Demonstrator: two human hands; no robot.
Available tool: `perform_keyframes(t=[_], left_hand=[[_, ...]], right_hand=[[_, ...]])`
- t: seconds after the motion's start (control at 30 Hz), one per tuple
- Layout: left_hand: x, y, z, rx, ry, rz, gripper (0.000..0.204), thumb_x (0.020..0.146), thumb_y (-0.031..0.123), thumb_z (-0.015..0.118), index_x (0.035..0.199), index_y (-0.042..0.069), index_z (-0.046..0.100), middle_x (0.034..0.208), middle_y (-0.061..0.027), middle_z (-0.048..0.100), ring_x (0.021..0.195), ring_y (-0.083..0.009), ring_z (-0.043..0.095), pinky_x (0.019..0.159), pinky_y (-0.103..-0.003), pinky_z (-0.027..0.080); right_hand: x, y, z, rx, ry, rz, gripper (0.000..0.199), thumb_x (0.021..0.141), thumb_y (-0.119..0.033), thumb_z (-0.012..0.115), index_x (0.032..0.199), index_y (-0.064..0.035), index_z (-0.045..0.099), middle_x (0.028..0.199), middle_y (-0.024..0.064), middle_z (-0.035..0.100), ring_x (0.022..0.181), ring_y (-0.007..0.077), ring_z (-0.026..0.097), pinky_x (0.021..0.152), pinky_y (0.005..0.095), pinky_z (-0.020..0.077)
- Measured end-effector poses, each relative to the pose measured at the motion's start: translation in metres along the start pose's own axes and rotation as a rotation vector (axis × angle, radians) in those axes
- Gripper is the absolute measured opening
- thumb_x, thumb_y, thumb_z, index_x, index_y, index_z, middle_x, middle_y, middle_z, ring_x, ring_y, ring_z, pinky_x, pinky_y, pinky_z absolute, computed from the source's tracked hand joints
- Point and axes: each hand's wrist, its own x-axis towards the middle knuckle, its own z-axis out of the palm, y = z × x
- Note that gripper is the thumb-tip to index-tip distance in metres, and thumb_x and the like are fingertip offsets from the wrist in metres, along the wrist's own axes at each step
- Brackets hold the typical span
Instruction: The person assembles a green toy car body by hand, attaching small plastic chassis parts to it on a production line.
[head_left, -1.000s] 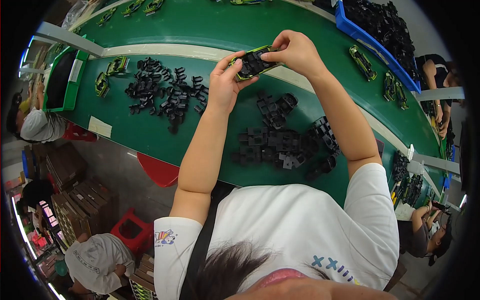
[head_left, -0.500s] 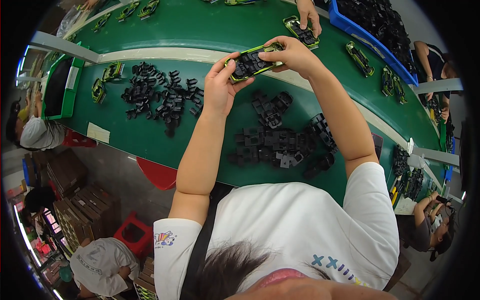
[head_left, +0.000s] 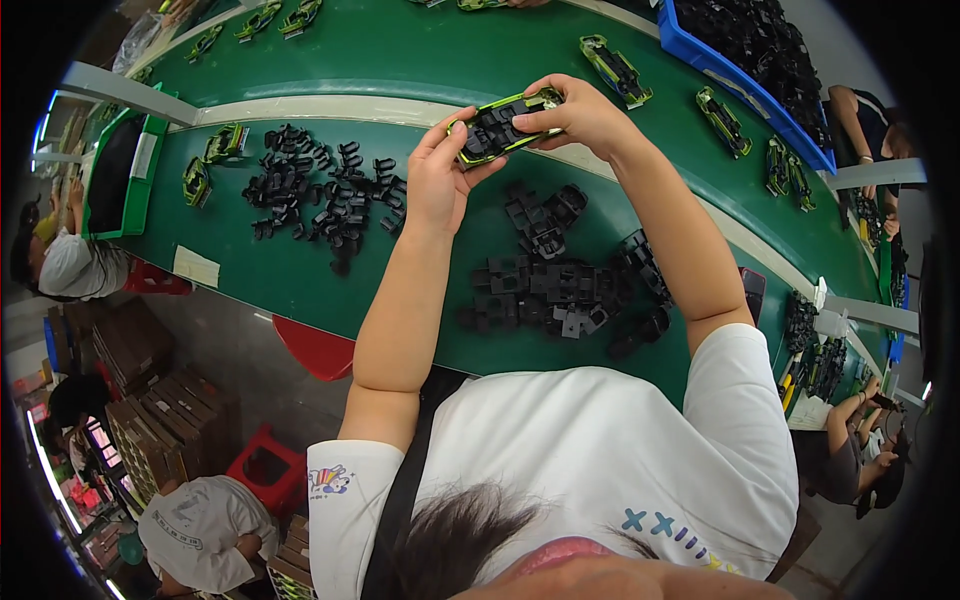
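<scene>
Between my two hands is a bright green toy car body with a black seat-like insert inside, held tilted over the pale strip along the table. My left hand grips its left end, thumb and fingers at the rim. My right hand holds the right end, with the thumb pressing on the black insert. Below lies a pile of black moulded interior parts. Further left spreads a heap of small black seat-shaped pieces. Two green car bodies rest beyond that heap.
Several green car bodies lie on the far green surface. A blue bin of black parts stands at the far right, a green bin at the left. Red stools and other people are around the table.
Another person's hand has left the car body at the far right. The car bodies there have shifted slightly right. My hands keep hold of their car body in nearly the same place.
</scene>
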Motion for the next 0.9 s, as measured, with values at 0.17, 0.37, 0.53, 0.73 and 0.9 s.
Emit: perform_keyframes(t=[0.17,0.37,0.53,0.73,0.9], left_hand=[[0.001,-0.003,-0.003,-0.029,-0.020,-0.033,0.030,0.096,0.015,0.041,0.117,-0.002,0.052,0.110,-0.0152,0.057,0.090,-0.0224,0.064,0.070,-0.032,0.060],[0.003,-0.003,0.001,-0.073,-0.078,-0.057,0.031,0.097,0.017,0.039,0.120,-0.001,0.047,0.111,-0.0170,0.056,0.094,-0.0264,0.062,0.074,-0.033,0.059],[-0.001,-0.008,0.003,-0.030,0.015,0.030,0.030,0.097,0.015,0.042,0.122,0.000,0.044,0.115,-0.0179,0.054,0.098,-0.0279,0.061,0.080,-0.037,0.057],[0.000,-0.018,0.007,-0.080,-0.046,-0.003,0.031,0.096,0.015,0.043,0.123,0.000,0.043,0.115,-0.0173,0.053,0.099,-0.0264,0.060,0.079,-0.037,0.057],[0.001,-0.019,0.005,-0.091,-0.063,-0.006,0.031,0.096,0.016,0.044,0.122,-0.001,0.043,0.113,-0.0166,0.054,0.098,-0.0251,0.060,0.081,-0.037,0.056]], right_hand=[[-0.008,0.008,0.001,-0.091,0.058,-0.161,0.055,0.075,-0.020,0.076,0.116,0.0007,0.046,0.091,0.0136,0.061,0.068,0.0174,0.065,0.061,0.0258,0.0547],[-0.010,0.026,-0.013,-0.293,0.319,-0.294,0.064,0.078,-0.041,0.071,0.120,0.0010,0.047,0.096,0.0134,0.061,0.074,0.0180,0.063,0.063,0.0289,0.0505],[-0.039,0.008,-0.006,-0.500,0.368,-0.343,0.043,0.081,-0.033,0.070,0.106,-0.0004,0.057,0.093,0.0082,0.063,0.072,0.0137,0.060,0.067,0.0278,0.0485],[-0.042,0.008,-0.022,-0.464,0.413,-0.304,0.037,0.078,-0.032,0.072,0.093,-0.0003,0.061,0.083,0.0073,0.065,0.072,0.0134,0.061,0.065,0.0276,0.0483],[-0.047,0.012,-0.022,-0.688,0.464,-0.557,0.040,0.075,-0.035,0.074,0.090,-0.0009,0.061,0.077,0.0086,0.064,0.073,0.0147,0.061,0.065,0.0280,0.0488]])
